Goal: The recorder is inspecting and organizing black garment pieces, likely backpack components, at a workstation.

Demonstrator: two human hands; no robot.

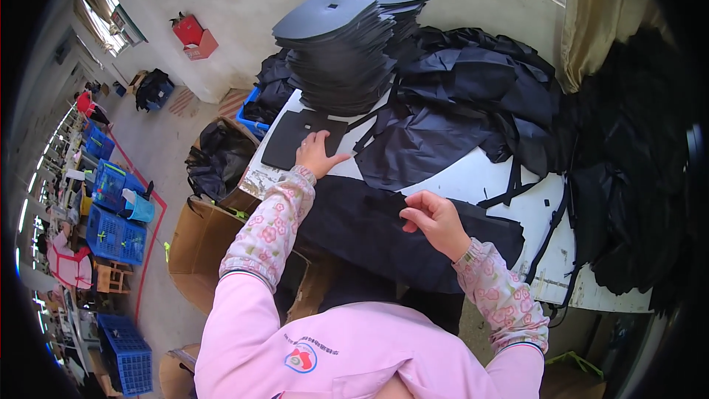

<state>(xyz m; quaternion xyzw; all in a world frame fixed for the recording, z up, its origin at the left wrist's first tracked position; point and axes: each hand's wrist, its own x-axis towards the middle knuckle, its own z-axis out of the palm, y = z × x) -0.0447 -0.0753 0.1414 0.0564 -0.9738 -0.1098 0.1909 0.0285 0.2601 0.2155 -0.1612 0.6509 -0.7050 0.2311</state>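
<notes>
My left hand reaches over the near edge of a flat black panel on the white table, its thumb and fingers spread apart. A small pale patch shows on that panel. My right hand is curled above a wide piece of black fabric that lies along the table's near edge. Its thumb and fingers come together; whatever may be between them is too small to make out. Beyond my hands, a large heap of black fabric with straps spreads across the table.
A tall stack of black panels stands at the back of the white table. More black material hangs at the right. On the left are an open cardboard box, a black bag and blue crates on the floor.
</notes>
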